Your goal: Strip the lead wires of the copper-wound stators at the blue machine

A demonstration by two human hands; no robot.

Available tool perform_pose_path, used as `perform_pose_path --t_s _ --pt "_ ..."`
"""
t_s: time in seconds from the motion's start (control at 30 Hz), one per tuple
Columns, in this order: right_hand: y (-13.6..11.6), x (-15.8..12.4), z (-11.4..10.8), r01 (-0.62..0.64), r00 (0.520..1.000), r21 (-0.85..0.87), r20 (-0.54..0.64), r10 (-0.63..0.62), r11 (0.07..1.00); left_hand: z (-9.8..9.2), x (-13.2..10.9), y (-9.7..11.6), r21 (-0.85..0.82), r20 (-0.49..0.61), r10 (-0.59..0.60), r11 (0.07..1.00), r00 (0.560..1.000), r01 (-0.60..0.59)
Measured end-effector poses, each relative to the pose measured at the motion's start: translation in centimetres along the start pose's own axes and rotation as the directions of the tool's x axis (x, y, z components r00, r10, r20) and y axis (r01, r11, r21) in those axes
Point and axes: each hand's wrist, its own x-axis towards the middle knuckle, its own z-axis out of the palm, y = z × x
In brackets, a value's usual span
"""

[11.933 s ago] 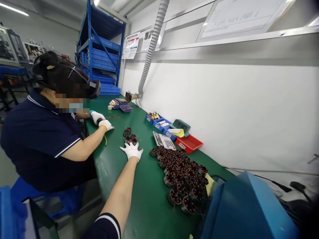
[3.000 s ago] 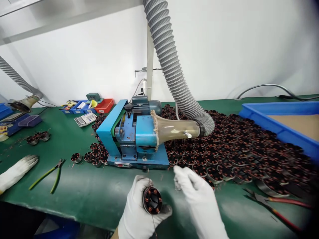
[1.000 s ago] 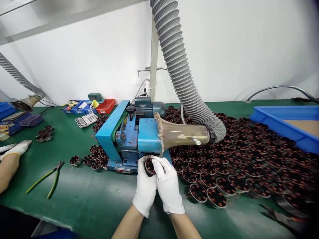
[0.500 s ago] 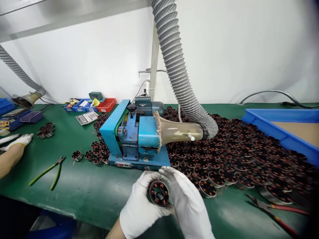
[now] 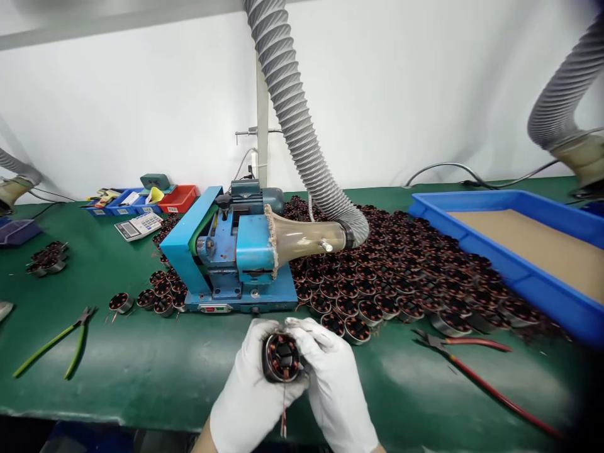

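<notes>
A motor stator [image 5: 282, 357], a metal ring with black insulation and copper windings, is held low in front of the blue machine. My left hand [image 5: 252, 384], in a white glove, is wrapped round its left side and underside. My right hand [image 5: 333, 377], also gloved, has its fingers bent in against the stator's right rim; whether a wire is pinched between them is hidden. The stator's open face points up at me. Thin copper lead wires [image 5: 284, 423] hang from its near edge.
The blue belt machine [image 5: 257, 251] with its suction hose [image 5: 302, 119] stands behind my hands. Many stators [image 5: 372, 277] crowd its right side. Red-handled pliers [image 5: 467, 362], green-handled pliers [image 5: 59, 343] and a blue tray [image 5: 491, 251] lie around. Another person's glove tip [image 5: 4, 309] shows at left.
My view has swung right. The stator has turned in my hands, its lead wires now hanging towards me. My right fingers have gone from stretched out to bent against it.
</notes>
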Motion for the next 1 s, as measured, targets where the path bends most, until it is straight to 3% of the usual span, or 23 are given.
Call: perform_pose_path --t_s 0.1,0.17,0.23,0.37,0.47,0.57,0.63,0.83,1.0 --pt "-1.3 2.1 -1.0 0.007 0.998 0.210 -0.059 0.006 0.978 0.1 -0.5 -0.6 0.065 -0.060 0.120 0.991 0.991 -0.116" --pt "-1.4 2.9 -1.6 0.063 0.993 0.287 -0.114 -0.032 0.956 -0.1 -0.5 -0.8 0.099 -0.130 0.135 0.988 0.982 -0.123" --pt "-0.7 2.8 -1.6 0.074 0.995 0.208 -0.088 -0.056 0.975 -0.5 -0.1 -0.7 0.102 -0.161 0.110 0.990 0.981 -0.095" --pt "1.7 1.4 0.0 0.142 0.986 -0.101 0.100 -0.132 0.985 -0.4 1.7 -0.8 -0.022 -0.106 0.052 0.998 0.993 -0.054" --pt "2.9 1.8 1.5 0.170 0.977 -0.204 0.166 -0.137 0.964 0.3 3.4 -1.7 -0.104 -0.197 -0.036 0.994 0.980 0.015" --pt "3.6 3.6 2.6 0.136 0.987 -0.262 0.119 -0.107 0.956 1.0 5.1 -2.6 -0.149 -0.308 -0.134 0.985 0.942 0.091" --pt "3.9 4.7 3.1 0.131 0.990 -0.269 0.083 -0.113 0.954 1.1 6.1 -2.9 -0.201 -0.320 -0.165 0.974 0.933 0.103" --pt "3.9 6.3 4.2 0.219 0.973 -0.370 0.007 -0.233 0.903 1.4 8.3 -3.0 -0.301 -0.363 -0.185 0.951 0.913 0.073" --pt "3.6 6.7 4.2 0.243 0.968 -0.358 0.036 -0.247 0.902 1.6 8.8 -3.1 -0.279 -0.374 -0.128 0.960 0.919 0.020"
